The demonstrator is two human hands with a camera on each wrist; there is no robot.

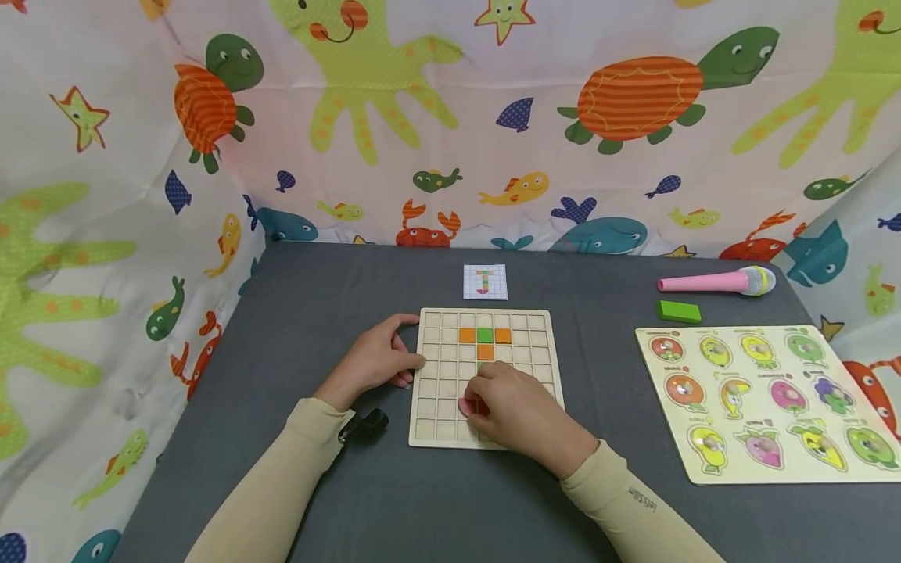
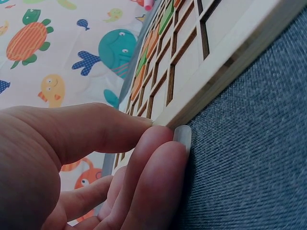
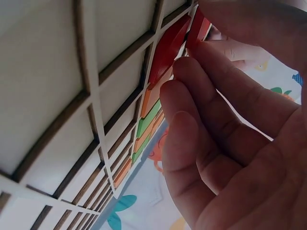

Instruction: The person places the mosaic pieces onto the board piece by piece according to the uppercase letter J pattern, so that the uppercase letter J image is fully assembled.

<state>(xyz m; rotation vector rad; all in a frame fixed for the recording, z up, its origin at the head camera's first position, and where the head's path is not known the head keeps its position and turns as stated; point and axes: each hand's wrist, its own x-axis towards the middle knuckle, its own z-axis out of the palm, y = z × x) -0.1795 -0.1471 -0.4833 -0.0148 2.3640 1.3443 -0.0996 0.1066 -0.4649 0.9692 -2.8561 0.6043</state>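
Note:
A square wooden grid board [image 1: 431, 407] lies on the table, with orange tiles [image 1: 486, 352] and green tiles [image 1: 485, 335] set in its cells. My left hand [image 1: 376, 356] grips the board's left edge, thumb at the rim and fingers against the side. Over the lower middle of the board, my right hand [image 1: 517, 407] pinches a red tile [image 3: 197, 24] between thumb and fingertips. Beside it, another red tile [image 3: 169, 48] sits at a cell in the right wrist view. The right hand hides part of the tile column in the head view.
Behind the board lies a small card [image 1: 485, 282] with a coloured J pattern. At the right are a pink toy microphone [image 1: 714, 281], a green block [image 1: 679, 312] and a fruit-and-vegetable puzzle board [image 1: 767, 407]. A black strap-like object [image 1: 369, 424] is by the left wrist. Printed cloth surrounds the table.

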